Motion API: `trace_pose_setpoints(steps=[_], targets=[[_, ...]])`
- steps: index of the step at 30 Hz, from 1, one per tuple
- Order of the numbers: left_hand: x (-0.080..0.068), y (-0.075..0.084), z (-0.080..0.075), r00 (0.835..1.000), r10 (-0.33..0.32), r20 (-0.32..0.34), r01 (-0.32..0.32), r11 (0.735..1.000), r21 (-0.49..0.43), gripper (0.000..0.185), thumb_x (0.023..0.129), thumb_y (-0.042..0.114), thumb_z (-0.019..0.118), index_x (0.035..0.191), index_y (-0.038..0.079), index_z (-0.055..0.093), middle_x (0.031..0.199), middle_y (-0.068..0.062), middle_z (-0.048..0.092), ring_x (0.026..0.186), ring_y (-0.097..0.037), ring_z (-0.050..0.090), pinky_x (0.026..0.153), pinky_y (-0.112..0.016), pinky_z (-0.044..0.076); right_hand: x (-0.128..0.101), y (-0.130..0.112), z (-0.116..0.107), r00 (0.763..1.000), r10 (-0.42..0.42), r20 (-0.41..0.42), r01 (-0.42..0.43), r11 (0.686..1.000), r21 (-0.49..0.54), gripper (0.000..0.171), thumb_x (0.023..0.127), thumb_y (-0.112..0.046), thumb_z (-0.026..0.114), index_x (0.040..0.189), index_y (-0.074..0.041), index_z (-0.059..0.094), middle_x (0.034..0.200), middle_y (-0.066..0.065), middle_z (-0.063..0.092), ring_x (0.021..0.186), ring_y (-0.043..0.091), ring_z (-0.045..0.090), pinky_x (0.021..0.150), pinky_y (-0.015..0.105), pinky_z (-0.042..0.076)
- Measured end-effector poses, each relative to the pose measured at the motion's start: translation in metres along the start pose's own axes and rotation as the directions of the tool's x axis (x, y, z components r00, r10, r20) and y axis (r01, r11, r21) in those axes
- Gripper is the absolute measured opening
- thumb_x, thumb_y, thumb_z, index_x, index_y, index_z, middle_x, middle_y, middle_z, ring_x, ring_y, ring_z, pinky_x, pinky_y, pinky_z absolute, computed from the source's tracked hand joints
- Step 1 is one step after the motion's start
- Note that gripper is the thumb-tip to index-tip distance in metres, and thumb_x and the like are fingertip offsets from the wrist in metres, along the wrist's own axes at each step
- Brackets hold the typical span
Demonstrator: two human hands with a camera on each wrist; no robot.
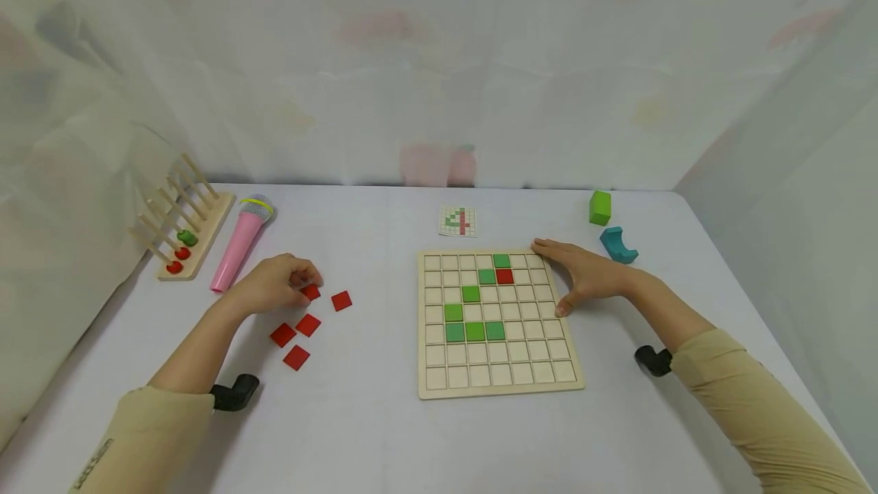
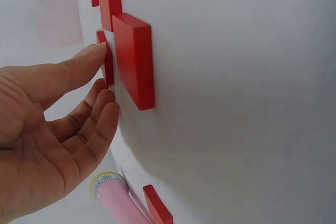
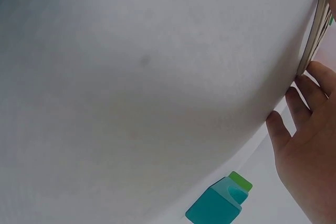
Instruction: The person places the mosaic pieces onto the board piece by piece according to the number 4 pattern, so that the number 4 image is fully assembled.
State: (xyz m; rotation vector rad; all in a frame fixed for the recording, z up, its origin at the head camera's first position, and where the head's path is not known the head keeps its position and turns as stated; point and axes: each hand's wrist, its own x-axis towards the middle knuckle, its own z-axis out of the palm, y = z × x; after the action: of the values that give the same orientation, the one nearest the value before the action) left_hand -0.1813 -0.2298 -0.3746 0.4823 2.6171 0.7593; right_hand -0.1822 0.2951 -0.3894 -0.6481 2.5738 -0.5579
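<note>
My left hand [image 1: 276,284] pinches a red square tile [image 2: 108,65] between thumb and fingertips, low over the table; in the head view the fingers partly cover it. Several other red tiles [image 1: 308,325] lie just beside that hand. My right hand [image 1: 588,271] rests along the right edge of a wooden grid board [image 1: 430,393], thumb and fingers spread and touching the rim. On the board are several green tiles [image 1: 475,332] in a stepped pattern and one red tile [image 1: 504,276]. A small pattern card [image 1: 457,221] with a coloured grid lies behind the board.
At the left, a pink toy microphone [image 1: 238,250] lies beside a wooden peg stand [image 1: 218,216] holding red and green pieces. A green block [image 1: 600,208] and a teal curved block [image 1: 618,245] sit beyond my right hand. Curtains hang behind the table.
</note>
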Motion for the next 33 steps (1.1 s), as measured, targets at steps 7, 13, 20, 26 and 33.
trace_pose_setpoints(steps=[7, 13, 20, 26, 33], targets=[[0.0, 0.003, 0.0, 1.0, -0.002, 0.002, 0.002, 1.0, -0.001, 0.015, 0.083, 0.001, 0.072, 0.096, 0.002, 0.066, 0.092, -0.012, 0.068, 0.084, -0.019, 0.06, 0.073, -0.029, 0.05, 0.0, 0.002, 0.001, 1.0, 0.001, 0.0, -0.001, 1.0, -0.006, 0.121, 0.064, -0.048, 0.087, 0.157, -0.006, 0.021, 0.165, 0.02, 0.016, 0.152, 0.045, 0.013, 0.119, 0.067, 0.016], [0.003, 0.004, 0.003, 0.999, -0.021, -0.035, 0.023, 0.999, 0.038, 0.015, 0.081, -0.001, 0.073, 0.094, 0.002, 0.065, 0.089, -0.011, 0.066, 0.081, -0.02, 0.058, 0.071, -0.029, 0.05, 0.001, 0.003, 0.001, 1.0, -0.005, -0.002, 0.005, 1.0, -0.002, 0.121, 0.064, -0.048, 0.087, 0.157, -0.006, 0.021, 0.165, 0.019, 0.016, 0.152, 0.045, 0.013, 0.119, 0.067, 0.016], [0.002, 0.007, 0.005, 0.992, -0.049, -0.115, 0.053, 0.998, 0.032, 0.022, 0.082, 0.002, 0.075, 0.101, 0.0, 0.064, 0.098, -0.018, 0.067, 0.087, -0.025, 0.061, 0.075, -0.036, 0.054, 0.0, 0.002, 0.001, 1.0, -0.01, -0.005, 0.01, 1.0, -0.007, 0.121, 0.064, -0.049, 0.087, 0.157, -0.007, 0.021, 0.165, 0.02, 0.016, 0.152, 0.045, 0.013, 0.119, 0.067, 0.017], [0.003, 0.013, 0.001, 0.979, -0.03, -0.202, 0.037, 0.999, 0.027, 0.017, 0.082, 0.002, 0.075, 0.096, 0.0, 0.066, 0.093, -0.016, 0.071, 0.084, -0.024, 0.062, 0.072, -0.029, 0.05, 0.0, 0.0, -0.001, 1.0, -0.005, 0.002, 0.005, 1.0, 0.005, 0.121, 0.064, -0.048, 0.087, 0.157, -0.006, 0.021, 0.165, 0.02, 0.016, 0.153, 0.045, 0.012, 0.119, 0.067, 0.016], [0.013, 0.037, 0.003, 0.971, -0.027, -0.239, 0.016, 0.999, -0.048, 0.013, 0.084, 0.005, 0.074, 0.096, 0.005, 0.067, 0.093, -0.013, 0.071, 0.087, -0.023, 0.063, 0.073, -0.028, 0.049, 0.001, 0.001, 0.0, 1.0, -0.007, 0.002, 0.007, 1.0, 0.012, 0.121, 0.064, -0.047, 0.087, 0.157, -0.006, 0.021, 0.165, 0.02, 0.016, 0.153, 0.045, 0.012, 0.119, 0.067, 0.015]])
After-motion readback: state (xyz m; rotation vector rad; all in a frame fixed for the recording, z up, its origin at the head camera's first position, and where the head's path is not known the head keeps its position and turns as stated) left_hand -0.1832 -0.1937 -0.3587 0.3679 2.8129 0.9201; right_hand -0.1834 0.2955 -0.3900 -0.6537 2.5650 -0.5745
